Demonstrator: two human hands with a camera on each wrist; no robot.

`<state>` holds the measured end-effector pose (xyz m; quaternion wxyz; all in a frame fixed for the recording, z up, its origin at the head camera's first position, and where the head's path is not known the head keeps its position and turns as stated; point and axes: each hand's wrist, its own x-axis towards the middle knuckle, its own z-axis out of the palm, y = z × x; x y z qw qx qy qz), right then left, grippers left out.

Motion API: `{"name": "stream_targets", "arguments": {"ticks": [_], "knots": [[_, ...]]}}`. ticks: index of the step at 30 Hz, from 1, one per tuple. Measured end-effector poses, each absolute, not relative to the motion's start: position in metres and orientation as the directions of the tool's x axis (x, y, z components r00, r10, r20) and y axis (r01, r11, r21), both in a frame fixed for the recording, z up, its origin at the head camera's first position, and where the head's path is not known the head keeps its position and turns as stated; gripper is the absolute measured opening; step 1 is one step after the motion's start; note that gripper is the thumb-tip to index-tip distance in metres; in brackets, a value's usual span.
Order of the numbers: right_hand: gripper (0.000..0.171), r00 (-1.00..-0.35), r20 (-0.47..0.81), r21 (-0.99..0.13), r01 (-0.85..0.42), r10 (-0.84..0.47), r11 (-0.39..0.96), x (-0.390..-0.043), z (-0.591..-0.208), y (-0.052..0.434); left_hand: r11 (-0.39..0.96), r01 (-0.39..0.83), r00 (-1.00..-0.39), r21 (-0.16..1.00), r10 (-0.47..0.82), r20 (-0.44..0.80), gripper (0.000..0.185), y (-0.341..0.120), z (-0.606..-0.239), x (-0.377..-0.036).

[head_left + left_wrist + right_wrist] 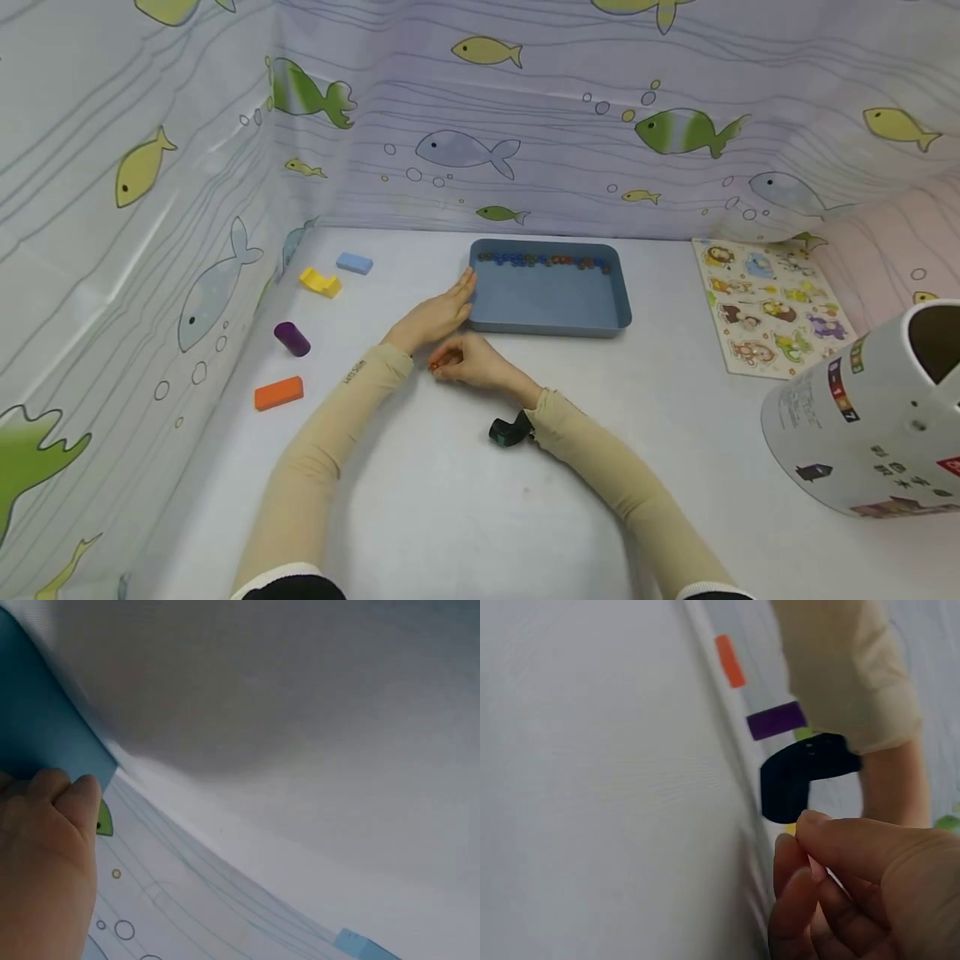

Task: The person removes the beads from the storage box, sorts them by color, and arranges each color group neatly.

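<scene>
Sleeved right hand (474, 363) pinches a small orange bead (435, 364), left hand (438, 314) flat against blue tray (551, 321); judged mid-transfer, bead next needs dropping into tray.

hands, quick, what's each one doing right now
Left hand: open, fingers straight against the blue tray.
Right hand: pinching a small orange piece.

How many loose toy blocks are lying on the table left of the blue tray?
4, all left of the left hand: a light blue block farthest back, a yellow block beside it, a purple cylinder, and an orange block nearest. None looks hidden.
</scene>
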<state>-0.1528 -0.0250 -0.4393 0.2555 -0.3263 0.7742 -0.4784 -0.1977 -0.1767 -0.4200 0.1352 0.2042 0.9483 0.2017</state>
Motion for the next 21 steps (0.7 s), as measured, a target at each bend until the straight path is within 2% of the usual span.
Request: {"name": "stream_targets", "arguments": {"ticks": [5, 11, 21], "knots": [[0.014, -0.683, -0.016, -0.852, -0.373, -0.730, 0.367, -0.1483, -0.4472, -0.0288, 0.820, 0.337, -0.872, 0.463, 0.457, -0.174, 0.059, -0.1796, -0.4230, -0.1982], [0.014, -0.673, 0.003, -0.811, -0.434, -0.740, 0.392, -0.1480, -0.4477, -0.0294, 0.820, 0.343, -0.876, 0.458, 0.455, -0.160, 0.058, -0.1806, -0.4198, -0.1982], [0.015, -0.653, 0.016, -0.793, -0.470, -0.758, 0.388, -0.1478, -0.4462, -0.0276, 0.832, 0.338, -0.877, 0.439, 0.448, -0.174, 0.058, -0.1812, -0.4207, -0.2008]]}}
